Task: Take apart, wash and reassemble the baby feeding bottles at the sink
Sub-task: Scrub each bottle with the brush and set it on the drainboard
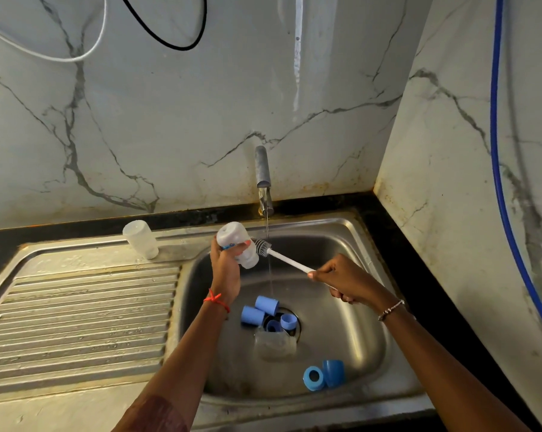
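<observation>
Lower right of the sink (372, 307) basin: blue ring (314, 378) and blue cap (334, 371), touching. Mid basin: clear bottle (274, 343) lying on its side just below the drain. By the drain, two blue caps (252, 316) on their sides, touching, and two small blue rings (287, 321) just right of them.

Above these, centre frame: left hand (226, 266), red thread on the wrist, fingers curled round a frosted bottle (236, 244), which is tilted over the basin's upper left part with its base up and left. Right hand (347, 282), bracelet on the wrist, fingers pinching the white handle of a bottle brush (290, 260). Bristle head sits just right of the held bottle; touching or not, can't tell.

Further back, left: another frosted bottle (140, 240) standing on the ribbed drainboard (76, 307). Tap (263, 179) at the back edge, thin stream running down past the bristles. Black table (397, 244) strip round the sink. Marble wall (170, 120) behind. Blue hose (497, 151) at right, black cable (198, 39) and white cable (76, 57) at top.
</observation>
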